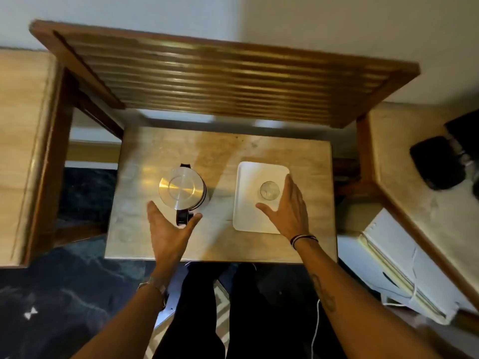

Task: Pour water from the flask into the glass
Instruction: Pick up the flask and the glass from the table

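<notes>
From the head camera, the flask (182,189) stands on the counter (155,151), left of a white tray (248,218) holding the glass (269,190). The left hand (167,229) hovers just behind the flask's handle, fingers (153,207) spread, gripping nothing. The right hand (290,207) is open beside the glass, empty.

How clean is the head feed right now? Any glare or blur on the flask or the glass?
Head view: strong glare on the flask lid's left side; the glass on the white tray is faint but readable; the slatted rack behind is motion-blurred; wide-angle bending at the edges; both open hands, left hand and right hand, fairly sharp.
</notes>
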A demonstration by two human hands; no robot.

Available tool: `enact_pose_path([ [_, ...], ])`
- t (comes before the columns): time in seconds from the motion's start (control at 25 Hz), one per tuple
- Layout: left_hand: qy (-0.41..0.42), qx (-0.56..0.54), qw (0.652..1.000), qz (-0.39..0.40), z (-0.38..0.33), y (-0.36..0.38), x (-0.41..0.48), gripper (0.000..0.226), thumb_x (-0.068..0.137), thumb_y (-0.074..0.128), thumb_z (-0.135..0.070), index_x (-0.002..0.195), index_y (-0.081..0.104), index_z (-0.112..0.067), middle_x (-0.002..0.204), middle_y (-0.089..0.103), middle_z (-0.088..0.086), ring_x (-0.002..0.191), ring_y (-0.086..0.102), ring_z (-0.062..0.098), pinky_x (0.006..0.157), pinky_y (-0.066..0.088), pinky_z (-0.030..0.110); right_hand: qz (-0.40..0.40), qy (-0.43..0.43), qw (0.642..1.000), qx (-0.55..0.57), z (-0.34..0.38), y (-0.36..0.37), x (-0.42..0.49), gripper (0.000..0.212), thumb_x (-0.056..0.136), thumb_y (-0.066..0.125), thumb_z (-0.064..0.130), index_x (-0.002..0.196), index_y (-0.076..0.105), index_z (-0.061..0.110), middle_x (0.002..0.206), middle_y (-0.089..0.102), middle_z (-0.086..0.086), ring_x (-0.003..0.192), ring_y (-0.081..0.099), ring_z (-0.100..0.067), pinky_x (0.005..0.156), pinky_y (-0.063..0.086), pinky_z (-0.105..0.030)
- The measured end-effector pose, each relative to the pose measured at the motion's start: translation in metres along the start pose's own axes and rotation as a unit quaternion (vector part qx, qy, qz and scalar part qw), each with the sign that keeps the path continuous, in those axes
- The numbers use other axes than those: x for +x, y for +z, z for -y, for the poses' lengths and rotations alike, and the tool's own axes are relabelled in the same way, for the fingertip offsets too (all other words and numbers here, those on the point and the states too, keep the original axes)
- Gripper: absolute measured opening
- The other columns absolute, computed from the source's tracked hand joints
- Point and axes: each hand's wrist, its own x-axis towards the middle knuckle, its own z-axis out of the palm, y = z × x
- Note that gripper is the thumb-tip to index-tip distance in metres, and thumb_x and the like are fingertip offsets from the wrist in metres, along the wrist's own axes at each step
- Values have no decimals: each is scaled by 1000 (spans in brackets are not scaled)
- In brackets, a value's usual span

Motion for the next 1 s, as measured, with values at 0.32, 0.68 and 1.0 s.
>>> enact_pose_path([
  [0.32,-66,-207,975,-53,32,37,26,54,57,97,-57,86,69,-20,84,75,6,81,71,25,89,67,58,19,106,991,85,-41,76,77,106,82,97,37,164,37,8,166,53,-19,149,53,-44,116,51,-53],
  [0.68,-72,-250,965,12,38,51,22,22,82,90,-39,73,84,-21,73,84,4,75,78,17,82,58,37,-48,135,972,184,-43,99,58,71,78,99,32,128,53,12,122,71,-8,111,71,-37,80,52,-32],
  [1.0,-25,-265,964,27,-35,-5,28,49,90,87,-33,56,65,-5,50,64,12,48,55,25,59,48,45,-75,33,966,247,3,31,8,70,75,101,32,123,51,27,113,65,11,98,65,-17,68,52,-23],
])
